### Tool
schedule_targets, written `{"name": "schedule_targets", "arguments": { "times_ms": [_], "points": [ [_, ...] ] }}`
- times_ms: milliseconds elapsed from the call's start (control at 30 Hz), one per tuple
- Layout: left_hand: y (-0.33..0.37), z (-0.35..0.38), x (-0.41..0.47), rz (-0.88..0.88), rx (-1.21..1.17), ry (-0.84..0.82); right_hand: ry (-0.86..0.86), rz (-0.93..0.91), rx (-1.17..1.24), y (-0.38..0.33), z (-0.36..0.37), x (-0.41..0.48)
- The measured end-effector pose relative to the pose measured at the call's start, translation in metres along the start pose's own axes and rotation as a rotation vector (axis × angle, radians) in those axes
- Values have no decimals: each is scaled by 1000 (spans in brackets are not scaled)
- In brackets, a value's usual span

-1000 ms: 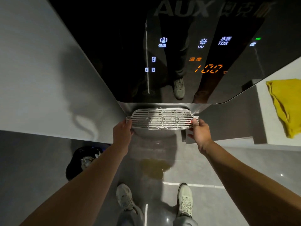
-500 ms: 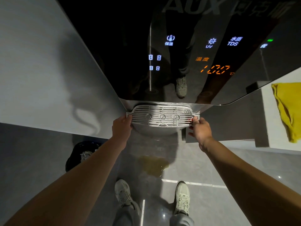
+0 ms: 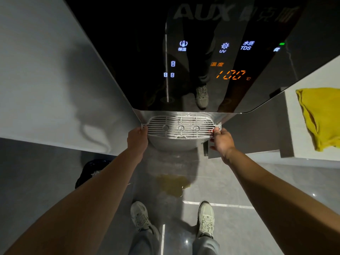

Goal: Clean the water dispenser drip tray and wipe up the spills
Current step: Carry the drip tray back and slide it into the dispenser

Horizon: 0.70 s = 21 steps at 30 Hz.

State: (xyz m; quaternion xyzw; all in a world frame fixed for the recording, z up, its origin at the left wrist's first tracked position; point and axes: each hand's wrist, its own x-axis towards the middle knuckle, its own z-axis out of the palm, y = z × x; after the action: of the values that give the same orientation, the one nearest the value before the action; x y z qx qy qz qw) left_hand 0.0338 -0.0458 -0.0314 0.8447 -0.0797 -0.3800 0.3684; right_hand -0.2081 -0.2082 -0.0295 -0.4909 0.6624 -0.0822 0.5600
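grille (image 3: 181, 126) edged inward (left hand (image 3: 137, 139), right hand (image 3: 221, 142) gripping)

A plain grey wall (image 3: 46, 80) fills the left side, and at its foot, near left, a black bin (image 3: 86, 173) stands on the floor with something pale and crumpled inside. The glossy grey tile floor (image 3: 239, 181) runs across the near part, crossed by a pale grout line (image 3: 220, 205). At far right a white counter (image 3: 327, 78) sits over a dark grey side panel (image 3: 257, 135)
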Motion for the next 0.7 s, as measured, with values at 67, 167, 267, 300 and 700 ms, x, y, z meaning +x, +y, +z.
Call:
{"name": "schedule_targets", "arguments": {
  "times_ms": [67,167,267,300,700],
  "points": [
    [8,-3,-7,4,42,-44,-5,-3,-46,-2,-5,-6],
    [19,-9,-27,25,107,-30,20,1,-126,-8,-16,-25],
    [28,-21,-63,125,184,25,-15,-113,-265,-14,-33,-71],
    [33,-26,-78,173,235,14,-49,-181,-311,-14,-42,-91],
    [146,21,-241,687,548,-381,339,-726,-547,-88,-252,-132]
  ]
}}
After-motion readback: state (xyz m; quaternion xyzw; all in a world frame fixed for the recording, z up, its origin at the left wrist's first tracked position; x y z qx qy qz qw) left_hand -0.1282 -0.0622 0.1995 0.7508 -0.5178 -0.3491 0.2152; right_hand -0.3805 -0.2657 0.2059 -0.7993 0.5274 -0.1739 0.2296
